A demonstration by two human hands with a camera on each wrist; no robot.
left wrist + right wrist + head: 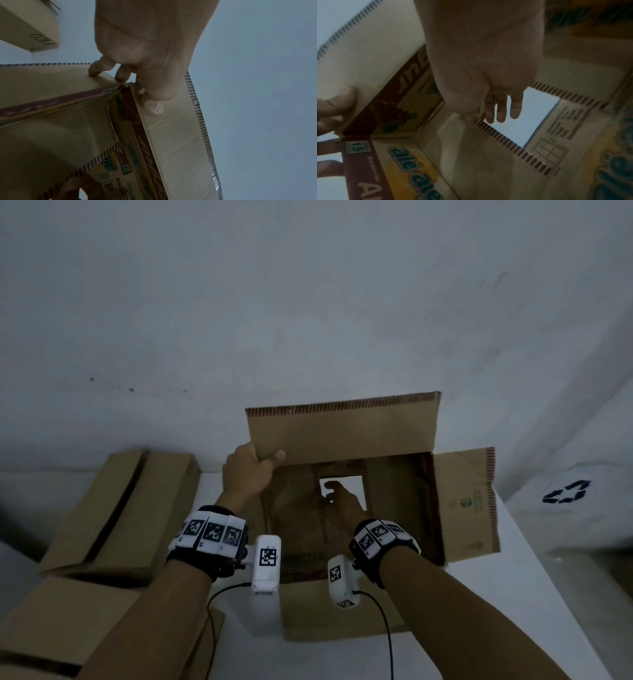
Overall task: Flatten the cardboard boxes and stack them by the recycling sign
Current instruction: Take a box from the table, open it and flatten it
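An open brown cardboard box (466, 501) stands on the white table (513, 594) with its top flaps spread. My left hand (253, 470) grips the left corner of the raised far flap (342, 433), thumb on its inner face; the left wrist view shows that hand (145, 67) on the flap (171, 128). My right hand (342, 503) is down inside the box. Its fingers (500, 115) dip into the gap (530, 115) between the bottom flaps, hooked at the striped edge of the left bottom flap (471, 155). White table shows through the gap.
A recycling sign (567, 491) is printed on a white surface at the right. Two other cardboard boxes lie at the left, one further back (120, 508) and one near me (61, 621). A plain wall rises behind the table.
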